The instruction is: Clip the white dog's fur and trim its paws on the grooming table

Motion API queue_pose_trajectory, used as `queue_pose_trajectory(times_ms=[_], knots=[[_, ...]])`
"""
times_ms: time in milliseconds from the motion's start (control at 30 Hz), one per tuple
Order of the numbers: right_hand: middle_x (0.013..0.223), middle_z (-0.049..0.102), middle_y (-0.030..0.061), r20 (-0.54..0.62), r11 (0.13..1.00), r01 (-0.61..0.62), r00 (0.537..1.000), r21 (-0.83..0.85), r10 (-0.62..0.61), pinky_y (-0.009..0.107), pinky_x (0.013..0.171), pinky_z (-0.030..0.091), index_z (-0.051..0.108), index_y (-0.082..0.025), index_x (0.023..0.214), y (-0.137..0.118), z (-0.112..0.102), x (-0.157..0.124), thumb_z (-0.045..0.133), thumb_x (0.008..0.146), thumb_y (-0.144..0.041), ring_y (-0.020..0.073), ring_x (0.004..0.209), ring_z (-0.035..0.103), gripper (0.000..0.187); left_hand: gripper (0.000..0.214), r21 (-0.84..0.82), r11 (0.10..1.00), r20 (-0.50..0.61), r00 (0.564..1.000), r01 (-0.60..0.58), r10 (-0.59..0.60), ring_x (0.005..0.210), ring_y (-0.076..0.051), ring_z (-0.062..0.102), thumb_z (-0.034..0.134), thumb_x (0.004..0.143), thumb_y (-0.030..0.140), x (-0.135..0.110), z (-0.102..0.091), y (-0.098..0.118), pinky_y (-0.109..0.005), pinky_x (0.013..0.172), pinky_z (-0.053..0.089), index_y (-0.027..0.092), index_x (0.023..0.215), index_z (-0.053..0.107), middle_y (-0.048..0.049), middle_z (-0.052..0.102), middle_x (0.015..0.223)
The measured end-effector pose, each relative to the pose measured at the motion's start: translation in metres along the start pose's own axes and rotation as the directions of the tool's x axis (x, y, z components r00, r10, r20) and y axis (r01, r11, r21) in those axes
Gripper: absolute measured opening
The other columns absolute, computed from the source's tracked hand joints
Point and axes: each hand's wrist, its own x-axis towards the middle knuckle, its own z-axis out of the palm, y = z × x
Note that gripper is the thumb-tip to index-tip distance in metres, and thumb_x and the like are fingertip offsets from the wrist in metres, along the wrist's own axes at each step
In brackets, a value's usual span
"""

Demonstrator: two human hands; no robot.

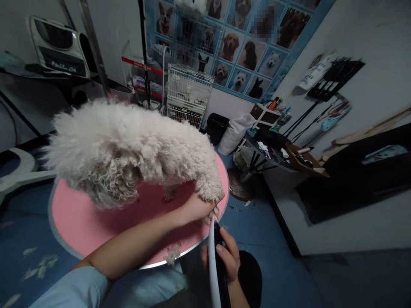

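A fluffy white dog [141,141] stands on a round pink grooming table [105,226], its head end hard to tell under the long fur. My left hand [201,208] reaches across the table and is closed round one of the dog's legs near the table's right edge. A white-and-black hair clipper [215,261] is gripped in my right hand [228,256], its tip pointing up at the paw [214,210] just beyond my left fingers. Whether the blade touches the fur I cannot tell. A tuft of cut fur [172,255] lies at the near rim.
Metal posts [93,42] rise behind the dog. At the right stands a dark side table [272,154] with tools and a wooden box [305,160]. Wire cages [189,90], a black bin [216,126] and a white sack [236,132] line the back. Fur litters the blue floor [269,231].
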Motion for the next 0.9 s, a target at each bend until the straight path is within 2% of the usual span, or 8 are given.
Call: queue_pose_trajectory(times_ms=[133, 300, 433, 500, 600, 733, 800, 900], knots=[[0.132, 0.057, 0.0131, -0.061, 0.998, -0.044, 0.997, 0.043, 0.046, 0.042, 0.071, 0.063, 0.051, -0.018, 0.118, 0.000, 0.001, 0.006, 0.074, 0.064, -0.009, 0.0296, 0.110, 0.063, 0.059, 0.033, -0.020, 1.000, -0.006, 1.000, -0.012, 0.012, 0.098, -0.023, 0.065, 0.060, 0.080, 0.052, 0.003, 0.000, 0.000, -0.036, 0.094, 0.051, 0.020, 0.080, 0.067, -0.0068, 0.072, 0.083], [0.132, 0.055, 0.0124, 0.010, 0.976, -0.154, 0.988, 0.157, 0.154, 0.046, 0.080, 0.060, 0.047, -0.020, 0.121, -0.003, 0.001, 0.017, 0.068, 0.068, -0.007, 0.0286, 0.115, 0.060, 0.059, 0.036, -0.051, 0.999, -0.003, 1.000, 0.010, -0.010, 0.098, -0.021, 0.064, 0.060, 0.078, 0.054, 0.004, -0.001, 0.002, -0.036, 0.100, 0.045, 0.019, 0.081, 0.064, -0.0072, 0.071, 0.093], [0.131, 0.057, 0.0137, 0.189, 0.901, -0.305, 0.948, 0.308, 0.256, 0.049, 0.089, 0.055, 0.050, -0.023, 0.117, 0.002, -0.009, 0.036, 0.065, 0.075, -0.014, 0.0288, 0.118, 0.059, 0.046, 0.039, -0.079, 0.997, 0.078, 0.997, -0.009, 0.016, 0.088, -0.019, 0.063, 0.056, 0.077, 0.059, 0.005, -0.009, 0.007, -0.033, 0.094, 0.048, 0.020, 0.073, 0.060, -0.0039, 0.069, 0.084], [0.126, 0.060, 0.0140, 0.384, 0.769, -0.462, 0.872, 0.443, 0.303, 0.050, 0.090, 0.053, 0.053, -0.024, 0.113, 0.006, -0.015, 0.048, 0.066, 0.077, -0.022, 0.0301, 0.116, 0.060, 0.038, 0.043, -0.092, 0.996, 0.161, 0.986, -0.015, 0.029, 0.079, -0.018, 0.062, 0.053, 0.077, 0.062, 0.007, -0.015, 0.008, -0.031, 0.087, 0.050, 0.021, 0.067, 0.056, -0.0023, 0.066, 0.075], [0.113, 0.067, 0.0114, 0.563, 0.406, -0.685, 0.728, 0.605, 0.391, 0.046, 0.080, 0.055, 0.056, -0.025, 0.103, 0.008, -0.020, 0.056, 0.071, 0.074, -0.040, 0.0293, 0.100, 0.067, 0.036, 0.044, -0.099, 0.995, 0.193, 0.981, 0.000, 0.020, 0.074, -0.018, 0.060, 0.054, 0.074, 0.064, 0.008, -0.024, 0.008, -0.032, 0.082, 0.050, 0.020, 0.066, 0.053, -0.0021, 0.063, 0.071], [0.111, 0.068, 0.0082, 0.452, 0.054, -0.691, 0.528, 0.720, 0.719, 0.031, 0.065, 0.054, 0.051, -0.027, 0.106, -0.004, -0.013, 0.044, 0.074, 0.072, -0.042, 0.0211, 0.085, 0.069, 0.044, 0.046, -0.138, 0.990, 0.188, 0.982, 0.033, -0.007, 0.070, -0.017, 0.058, 0.059, 0.071, 0.065, 0.007, -0.026, 0.005, -0.032, 0.075, 0.051, 0.019, 0.068, 0.054, -0.0025, 0.062, 0.070], [0.117, 0.067, 0.0097, 0.409, -0.028, -0.657, 0.435, 0.754, 0.803, 0.026, 0.058, 0.051, 0.049, -0.027, 0.110, -0.013, -0.006, 0.036, 0.076, 0.070, -0.043, 0.0151, 0.071, 0.066, 0.051, 0.047, -0.161, 0.984, 0.227, 0.973, 0.071, -0.033, 0.066, -0.017, 0.058, 0.059, 0.070, 0.066, 0.005, -0.024, 0.003, -0.031, 0.070, 0.052, 0.019, 0.066, 0.054, -0.0023, 0.061, 0.066], [0.113, 0.069, 0.0069, 0.303, -0.049, -0.579, 0.351, 0.814, 0.886, 0.021, 0.049, 0.046, 0.050, -0.026, 0.099, -0.024, 0.006, 0.031, 0.077, 0.068, -0.047, 0.0063, 0.051, 0.055, 0.046, 0.048, -0.187, 0.977, 0.267, 0.962, 0.107, -0.054, 0.060, -0.016, 0.056, 0.059, 0.072, 0.065, 0.003, -0.020, 0.001, -0.029, 0.063, 0.050, 0.019, 0.061, 0.054, -0.0022, 0.060, 0.062]])
